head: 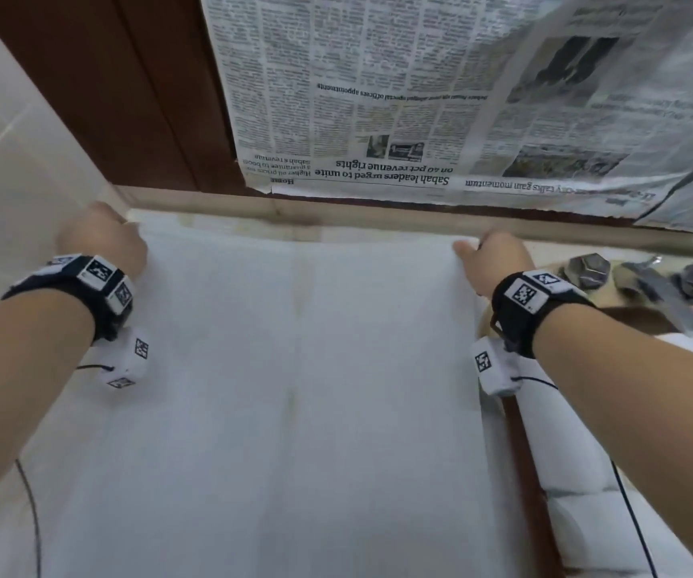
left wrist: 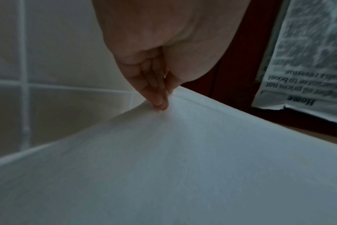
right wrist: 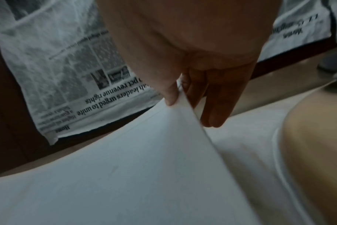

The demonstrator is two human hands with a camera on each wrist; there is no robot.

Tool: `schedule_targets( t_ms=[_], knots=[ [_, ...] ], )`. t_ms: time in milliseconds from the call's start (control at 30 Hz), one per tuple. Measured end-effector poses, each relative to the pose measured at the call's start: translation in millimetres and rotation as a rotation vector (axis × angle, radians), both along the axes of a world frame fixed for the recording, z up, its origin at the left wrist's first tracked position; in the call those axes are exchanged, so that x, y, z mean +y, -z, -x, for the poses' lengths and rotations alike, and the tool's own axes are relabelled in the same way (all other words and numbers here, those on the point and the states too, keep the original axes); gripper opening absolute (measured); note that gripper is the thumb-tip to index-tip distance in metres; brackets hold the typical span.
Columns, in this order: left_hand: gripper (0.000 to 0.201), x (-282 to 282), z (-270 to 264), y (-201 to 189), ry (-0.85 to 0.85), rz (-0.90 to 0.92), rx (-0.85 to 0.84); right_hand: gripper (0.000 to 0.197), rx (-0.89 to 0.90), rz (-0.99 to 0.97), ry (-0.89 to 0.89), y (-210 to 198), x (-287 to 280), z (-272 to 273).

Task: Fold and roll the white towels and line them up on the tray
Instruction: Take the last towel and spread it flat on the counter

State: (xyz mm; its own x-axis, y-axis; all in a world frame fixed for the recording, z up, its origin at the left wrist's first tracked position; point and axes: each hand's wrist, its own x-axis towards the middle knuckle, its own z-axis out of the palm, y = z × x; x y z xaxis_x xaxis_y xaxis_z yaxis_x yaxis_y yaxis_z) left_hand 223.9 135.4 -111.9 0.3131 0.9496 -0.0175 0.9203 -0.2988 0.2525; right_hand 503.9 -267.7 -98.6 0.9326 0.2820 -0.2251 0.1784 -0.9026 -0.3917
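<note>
1. A person's left hand (head: 103, 237) and right hand (head: 499, 260) each take a far corner of a white towel (head: 294, 390) spread flat over the bench (head: 336, 233), below a newspaper (head: 399, 98) taped across the wall
2. Left grip: thumb and fingertips (left wrist: 160, 103) pressed together on the hemmed corner. Right grip: thumb pinching the corner against the fingers (right wrist: 215, 106), the edge lifted clear of the bench
3. Rolled towels (head: 578, 473) lie to the right; whether they sit on the tray cannot be told
4. The step in hand looks like the first fold. The next move likely calls for drawing both corners toward the near edge together, keeping the edges matched
</note>
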Motion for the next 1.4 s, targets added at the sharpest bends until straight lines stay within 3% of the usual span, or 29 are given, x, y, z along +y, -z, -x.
schedule_targets(
  t_ms=[200,300,367,500,533,600,633,700,733,833,967,1000,1033,1100,1233,1333,1400],
  knots=[
    [0.024,0,-29,29,-0.142,0.051,-0.208,0.051,0.064,0.020,0.078,23,34,-33],
    [0.048,-38,-40,39,-0.122,0.169,-0.211,0.044,0.161,0.150,0.025,35,43,-40],
    [0.056,-80,-46,43,-0.035,0.170,-0.195,0.035,0.233,0.208,0.026,38,45,-42],
    [0.020,-213,-54,43,0.438,0.229,-0.252,0.025,0.290,0.195,0.059,41,44,-57],
    [0.020,-254,-56,41,0.561,0.290,-0.229,0.024,0.326,0.168,0.065,36,44,-57],
    [0.032,-329,-62,37,0.689,0.479,-0.147,0.025,0.355,0.130,0.094,30,44,-58],
    [0.039,-357,-66,39,0.704,0.569,-0.091,0.024,0.355,0.217,0.039,24,44,-58],
    [0.052,-393,-76,45,0.705,0.690,0.019,0.013,0.309,0.255,-0.051,16,38,-60],
    [0.056,-404,-81,48,0.720,0.705,0.063,0.007,0.374,0.169,0.029,17,37,-63],
    [0.052,-423,-93,47,0.747,0.664,0.120,0.017,0.440,-0.118,0.166,17,29,-66],
    [0.019,-430,-97,46,0.740,0.673,0.111,0.028,0.288,0.201,0.019,1,23,-59],
    [0.017,-428,-97,46,0.753,0.713,0.073,0.028,0.285,0.129,0.058,0,20,-62],
    [0.018,-426,-96,45,0.763,0.772,0.024,0.025,0.266,0.039,0.127,-7,18,-59],
    [0.026,-421,-95,40,0.744,0.978,-0.087,0.017,0.151,0.105,0.196,-14,15,-58],
    [0.035,-403,-73,24,0.506,1.336,-0.374,0.023,-0.039,0.149,0.096,-30,26,-38],
    [0.039,-375,-28,16,0.327,1.398,-0.589,0.024,-0.019,0.125,0.007,-37,58,-9],
    [0.042,-352,4,12,0.266,1.342,-0.721,0.024,0.047,0.031,-0.030,-38,88,11]
  ],
)
